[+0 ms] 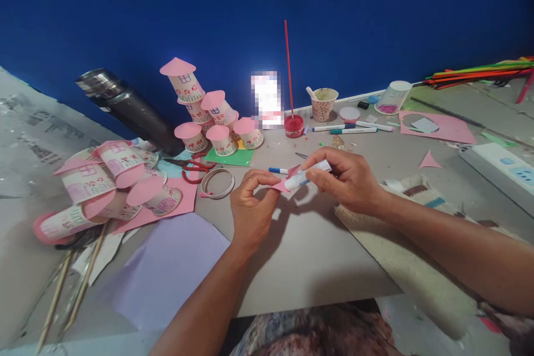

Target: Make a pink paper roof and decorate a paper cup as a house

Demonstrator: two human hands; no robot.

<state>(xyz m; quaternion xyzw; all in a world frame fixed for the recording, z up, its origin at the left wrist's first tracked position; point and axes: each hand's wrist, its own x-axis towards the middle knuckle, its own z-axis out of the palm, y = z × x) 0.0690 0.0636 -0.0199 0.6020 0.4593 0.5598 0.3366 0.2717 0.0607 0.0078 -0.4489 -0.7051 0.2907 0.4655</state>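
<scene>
My left hand is closed in a pinch on a small pink paper piece above the grey table. My right hand grips a white glue stick and presses its tip against that pink piece. Both hands hover at the middle of the table, close together.
Stacked paper-cup houses with pink roofs stand at the back; more lie on their sides at the left. Red scissors, a tape roll, a red paint pot with brush, markers, pink sheets, a dark flask and a lavender sheet surround the hands.
</scene>
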